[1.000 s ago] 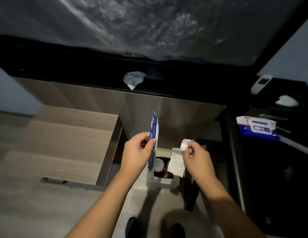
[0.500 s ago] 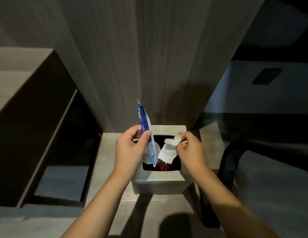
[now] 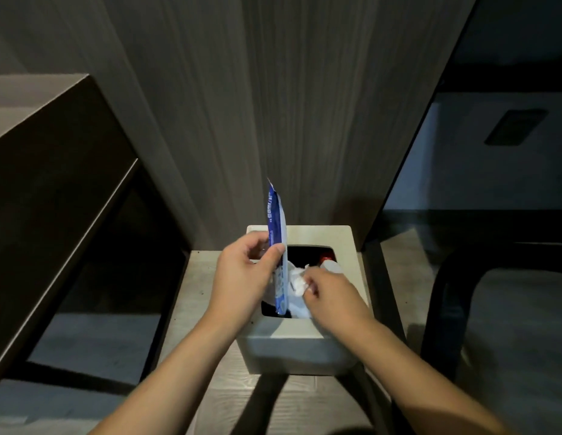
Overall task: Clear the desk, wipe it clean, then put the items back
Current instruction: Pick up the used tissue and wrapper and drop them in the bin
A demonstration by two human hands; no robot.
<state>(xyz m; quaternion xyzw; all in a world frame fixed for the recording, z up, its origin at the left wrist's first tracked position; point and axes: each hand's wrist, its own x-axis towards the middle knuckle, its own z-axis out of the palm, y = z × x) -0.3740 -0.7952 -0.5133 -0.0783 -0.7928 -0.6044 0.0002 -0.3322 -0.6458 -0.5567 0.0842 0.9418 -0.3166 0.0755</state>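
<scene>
Hands meet over a square white bin (image 3: 342,237) standing on the floor near a wood-grain panel (image 3: 273,105). The left hand (image 3: 242,277) pinches a blue and white wipe packet (image 3: 278,246) edge-on between thumb and fingers, its lower end dipping into the bin's opening. Just right of it, the right hand (image 3: 333,296) has its fingertips closed on a crumpled white wipe (image 3: 297,282) inside the opening, where a bottle cap (image 3: 333,266) shows at the far right.

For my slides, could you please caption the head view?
Left hand holds blue packet; right hand drops crumpled tissue into bin.
</scene>
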